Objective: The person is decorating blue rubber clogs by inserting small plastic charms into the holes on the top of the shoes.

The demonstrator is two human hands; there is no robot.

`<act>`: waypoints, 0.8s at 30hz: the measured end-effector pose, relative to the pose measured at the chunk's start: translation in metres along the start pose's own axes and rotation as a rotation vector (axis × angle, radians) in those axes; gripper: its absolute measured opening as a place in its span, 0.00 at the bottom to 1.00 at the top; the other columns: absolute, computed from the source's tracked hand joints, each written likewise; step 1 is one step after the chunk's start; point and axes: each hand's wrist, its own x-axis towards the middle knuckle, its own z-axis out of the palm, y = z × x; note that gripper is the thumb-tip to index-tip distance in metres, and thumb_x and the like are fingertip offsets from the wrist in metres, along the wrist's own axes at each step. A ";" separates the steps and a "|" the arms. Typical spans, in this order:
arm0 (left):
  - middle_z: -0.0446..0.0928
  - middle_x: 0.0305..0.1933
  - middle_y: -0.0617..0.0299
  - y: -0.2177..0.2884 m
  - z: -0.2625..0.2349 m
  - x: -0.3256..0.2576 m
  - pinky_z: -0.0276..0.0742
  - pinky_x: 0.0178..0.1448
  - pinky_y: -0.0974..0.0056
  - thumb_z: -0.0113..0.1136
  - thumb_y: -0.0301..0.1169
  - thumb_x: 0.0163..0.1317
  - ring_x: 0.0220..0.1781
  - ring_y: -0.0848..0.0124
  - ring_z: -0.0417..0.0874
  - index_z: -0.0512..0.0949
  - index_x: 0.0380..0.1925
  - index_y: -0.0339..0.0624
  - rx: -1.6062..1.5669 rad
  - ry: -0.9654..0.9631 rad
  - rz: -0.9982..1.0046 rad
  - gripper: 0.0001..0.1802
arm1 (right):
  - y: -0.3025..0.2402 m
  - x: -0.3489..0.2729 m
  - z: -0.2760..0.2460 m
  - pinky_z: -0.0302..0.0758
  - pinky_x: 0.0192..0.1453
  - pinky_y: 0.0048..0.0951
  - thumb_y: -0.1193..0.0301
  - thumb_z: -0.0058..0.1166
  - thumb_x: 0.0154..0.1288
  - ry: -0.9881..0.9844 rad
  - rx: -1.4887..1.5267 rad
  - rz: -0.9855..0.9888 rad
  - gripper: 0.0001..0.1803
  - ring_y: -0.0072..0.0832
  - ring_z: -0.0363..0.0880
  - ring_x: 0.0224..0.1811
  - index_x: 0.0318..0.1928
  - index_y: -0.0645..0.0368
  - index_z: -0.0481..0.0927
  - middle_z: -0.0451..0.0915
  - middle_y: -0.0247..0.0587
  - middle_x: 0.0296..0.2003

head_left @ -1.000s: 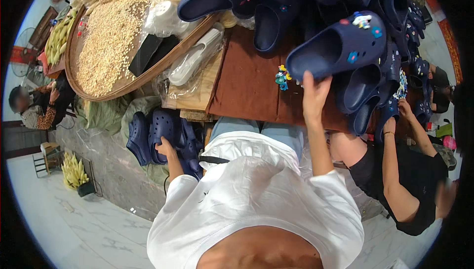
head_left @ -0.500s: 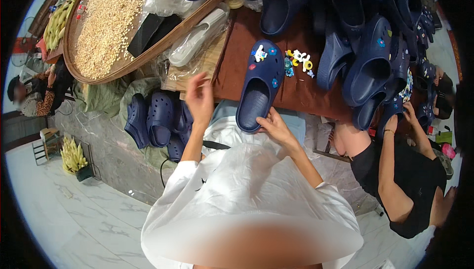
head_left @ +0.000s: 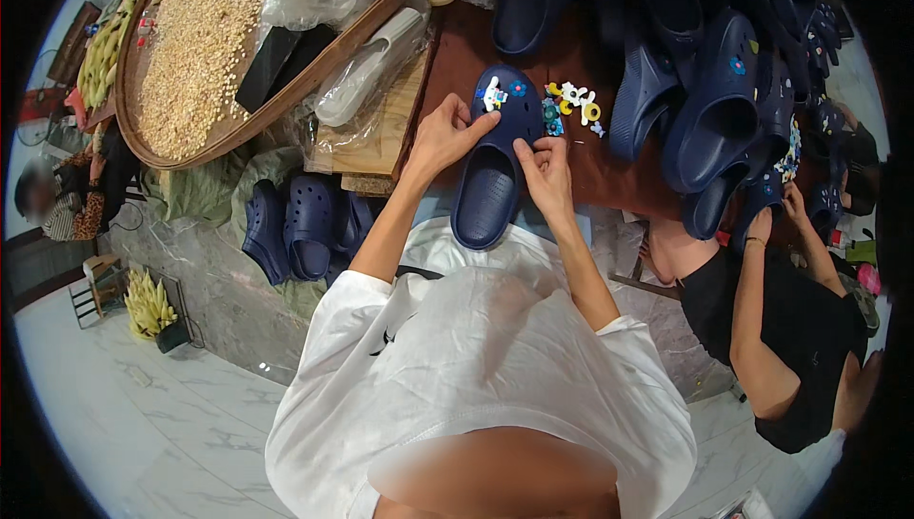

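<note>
On brown tabletop [head_left: 619, 171], gripping navy clog [head_left: 492, 169] at toe with left hand [head_left: 446, 136] and right hand [head_left: 545, 165], loose charms [head_left: 571, 102] just beside, clog heap [head_left: 709, 90] crowding right.

Even, soft light fills the scene, bright on the pale marble floor [head_left: 124, 424] at near left and on the white shirt [head_left: 476, 348], with faint shadows. Fisheye bending curves the edges inside a black rim; the centre stays sharp.
</note>
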 end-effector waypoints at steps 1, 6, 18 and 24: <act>0.75 0.22 0.57 -0.007 0.002 0.001 0.74 0.34 0.58 0.70 0.57 0.54 0.26 0.62 0.78 0.73 0.29 0.39 -0.041 -0.020 0.002 0.30 | -0.002 0.001 0.004 0.73 0.32 0.34 0.51 0.64 0.66 0.075 -0.138 -0.089 0.28 0.29 0.74 0.26 0.48 0.62 0.71 0.75 0.37 0.27; 0.77 0.23 0.42 -0.003 0.000 0.000 0.74 0.36 0.49 0.59 0.53 0.66 0.30 0.44 0.81 0.72 0.29 0.37 -0.006 -0.047 0.101 0.27 | -0.014 -0.007 0.008 0.74 0.34 0.45 0.59 0.54 0.74 0.136 -0.323 -0.316 0.17 0.45 0.79 0.28 0.45 0.62 0.70 0.78 0.48 0.29; 0.78 0.30 0.35 -0.003 -0.002 -0.003 0.72 0.42 0.39 0.44 0.37 0.76 0.37 0.36 0.79 0.72 0.38 0.36 0.124 0.034 0.390 0.15 | 0.011 0.018 -0.023 0.74 0.38 0.47 0.65 0.42 0.79 0.103 -0.250 -0.181 0.11 0.46 0.81 0.33 0.47 0.60 0.71 0.78 0.51 0.30; 0.78 0.30 0.35 -0.006 0.000 -0.001 0.72 0.41 0.39 0.43 0.37 0.77 0.37 0.36 0.79 0.72 0.38 0.37 0.171 0.059 0.404 0.15 | -0.018 0.038 -0.030 0.74 0.48 0.50 0.64 0.51 0.75 0.271 -0.521 -0.406 0.15 0.51 0.78 0.46 0.52 0.61 0.71 0.74 0.55 0.45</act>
